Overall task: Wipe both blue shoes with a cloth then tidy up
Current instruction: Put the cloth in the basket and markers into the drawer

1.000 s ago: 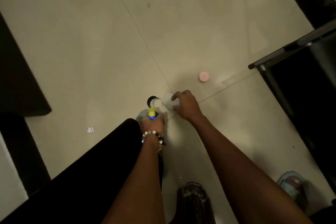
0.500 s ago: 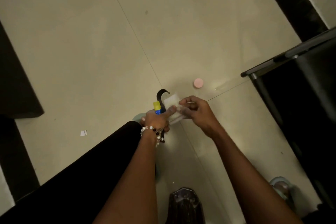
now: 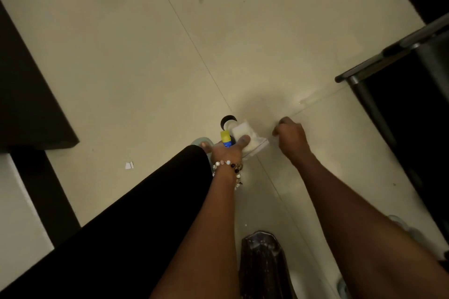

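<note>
A: Pale tiled floor (image 3: 121, 56), dim light, dark furniture at both edges, a black metal frame (image 3: 388, 56) on your right. Log your hands.

B: Left hand (image 3: 228, 150): your grip is clamped on a bundle, a yellow-capped blue bottle (image 3: 225, 138) plus a white cloth (image 3: 240, 131) in a clear wrapper (image 3: 257, 147), thumb pressed across the cloth. Right hand (image 3: 290, 136): fingers curled together. Whether they pinch anything, I cannot tell; blurred.

A: Change against the earlier frames?

B: Half a second ago your right hand was at the wrapper, both hands working the packet. Now it sits apart from it, to the right, over the spot where the small pink round object lay. That object no longer shows. Judgement: you have picked it up or are covering it; not confirmed.

A: The blue shoes?

B: No blue shoe identifiable. A pale greenish rim (image 3: 201, 141) shows by your left knee, and something pale at the lower right edge; too cropped to name. A dark glossy object (image 3: 262, 262) sits below, between your forearms, unidentified.

A: Meaning for the task?

B: Judgement: cloth and bottle gathered in one hand and loose items being collected fits the tidy-up phase. Whether wiping is finished cannot be read here.
</note>
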The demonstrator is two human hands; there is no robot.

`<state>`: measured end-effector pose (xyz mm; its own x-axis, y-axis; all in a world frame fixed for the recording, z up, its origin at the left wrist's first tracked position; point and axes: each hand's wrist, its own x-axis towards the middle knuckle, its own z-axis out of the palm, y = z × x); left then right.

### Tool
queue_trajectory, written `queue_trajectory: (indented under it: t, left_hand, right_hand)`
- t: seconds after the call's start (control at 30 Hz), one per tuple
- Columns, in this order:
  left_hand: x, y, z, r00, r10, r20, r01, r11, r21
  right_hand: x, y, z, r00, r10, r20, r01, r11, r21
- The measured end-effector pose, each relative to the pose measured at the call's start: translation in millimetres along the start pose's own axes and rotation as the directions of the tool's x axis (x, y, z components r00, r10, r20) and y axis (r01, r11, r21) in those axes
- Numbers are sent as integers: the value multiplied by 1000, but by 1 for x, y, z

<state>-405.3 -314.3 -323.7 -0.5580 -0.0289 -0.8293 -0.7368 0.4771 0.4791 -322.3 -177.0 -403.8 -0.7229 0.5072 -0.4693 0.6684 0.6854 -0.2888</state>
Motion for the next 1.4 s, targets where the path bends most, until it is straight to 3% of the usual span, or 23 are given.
queue_trajectory:
  t: [0.13, 0.23, 0.37, 0.5, 0.63, 0.73, 0.83, 0.93, 1.03, 1.2, 1.27, 1.33, 1.4]
  left_hand:
    - [-49, 14, -1, 997, 56, 60, -59, 996, 64]
    - [-109, 30, -5, 991, 87, 100, -96, 992, 87]
    - [-201, 45, -2, 975, 119, 187, -135, 988, 73]
    - [-307, 47, 22, 928, 140, 345, -121, 990, -76]
    - [-412, 26, 63, 841, 145, 522, -60, 982, -177]
    - [-486, -3, 93, 751, 145, 644, -59, 986, -153]
    - [-556, -42, 117, 634, 108, 766, -98, 993, -59]
    - [-603, -93, 136, 541, 25, 840, -214, 971, 109]
    - [-634, -164, 145, 489, -114, 865, -344, 886, 311]
    - [-636, -260, 136, 559, -387, 734, -399, 650, 647]
    - [-629, -280, 131, 591, -420, 689, -495, 485, 721]
    - [-621, -285, 131, 618, -430, 658, -591, 297, 750]
    - [-611, -283, 137, 644, -416, 642, -634, 180, 752]
  right_hand:
    - [-76, 3, -46, 962, 273, 27, -247, 819, 518]
    - [-131, 5, -93, 939, 340, 43, -276, 675, 684]
    - [-214, 12, -174, 909, 404, 105, -269, 374, 888]
    - [-303, 33, -253, 893, 446, 60, -163, 197, 967]
    - [-407, 67, -315, 810, 585, -52, 4, 83, 997]
    - [-495, 94, -339, 728, 675, -120, 135, 30, 990]
    - [-584, 125, -334, 605, 773, -190, 226, 62, 972]
    - [-662, 157, -302, 485, 862, -149, 242, 31, 970]
    - [-735, 182, -246, 348, 937, -17, 174, -46, 984]
    - [-792, 213, -136, 192, 954, 229, -179, -195, 964]
    - [-792, 225, -106, 169, 942, 289, -282, -235, 930]
    - [-784, 232, -89, 176, 941, 288, -397, -200, 896]
    - [-772, 238, -80, 206, 942, 265, -471, -142, 870]
